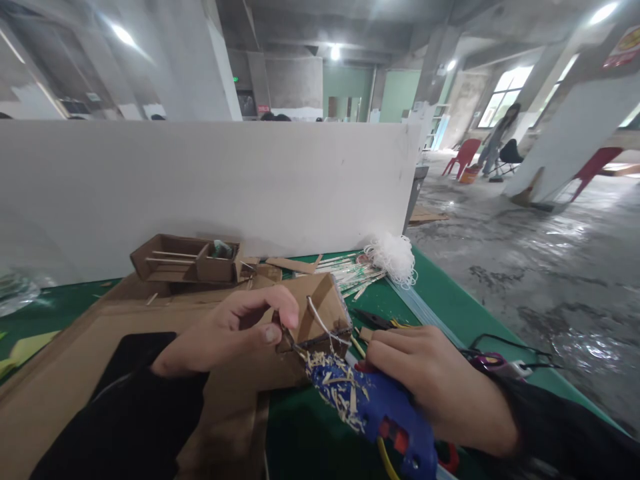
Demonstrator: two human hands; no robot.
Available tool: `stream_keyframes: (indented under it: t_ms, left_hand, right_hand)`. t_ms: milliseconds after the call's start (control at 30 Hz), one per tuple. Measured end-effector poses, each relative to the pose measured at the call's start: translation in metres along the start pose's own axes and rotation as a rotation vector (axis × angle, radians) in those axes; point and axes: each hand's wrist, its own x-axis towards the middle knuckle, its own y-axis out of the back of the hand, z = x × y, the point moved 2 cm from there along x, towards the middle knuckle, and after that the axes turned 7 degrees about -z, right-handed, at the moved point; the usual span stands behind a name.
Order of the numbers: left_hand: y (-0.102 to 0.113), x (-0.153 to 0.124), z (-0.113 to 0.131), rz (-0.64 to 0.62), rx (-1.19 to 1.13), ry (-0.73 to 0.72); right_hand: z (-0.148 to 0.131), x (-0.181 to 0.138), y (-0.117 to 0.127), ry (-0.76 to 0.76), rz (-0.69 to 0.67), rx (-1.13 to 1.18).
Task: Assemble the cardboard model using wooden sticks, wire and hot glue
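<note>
My right hand (425, 373) is wrapped round a blue glue gun (370, 407) with red parts and wood shavings stuck over its top. The gun's nozzle points up and left at the near corner of a small cardboard box (295, 300). Thumb and forefinger of my left hand (245, 327) close on a small brown piece (286, 333) beside the nozzle; its kind is unclear. A white stick (320, 317) slants across the box's open-looking side, with a pale string-like strand near it.
A divided cardboard tray (173, 270) stands at the back left, near a white partition (210, 180). Thin wooden sticks (345, 273) and a white string bundle (393, 259) lie at the back. Pliers (375, 319) and clear glue sticks (425, 310) lie to the right, and a black phone-like slab (133, 357) left.
</note>
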Motion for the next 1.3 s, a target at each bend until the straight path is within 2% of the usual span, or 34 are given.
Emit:
stream_keyframes:
  t_ms: [1300]
  left_hand:
    - [-0.0003,0.0025,0.0037,0.003,0.061,-0.015]
  right_hand:
    - [-0.0003,0.0018,-0.0009,-0.013,0.037,-0.031]
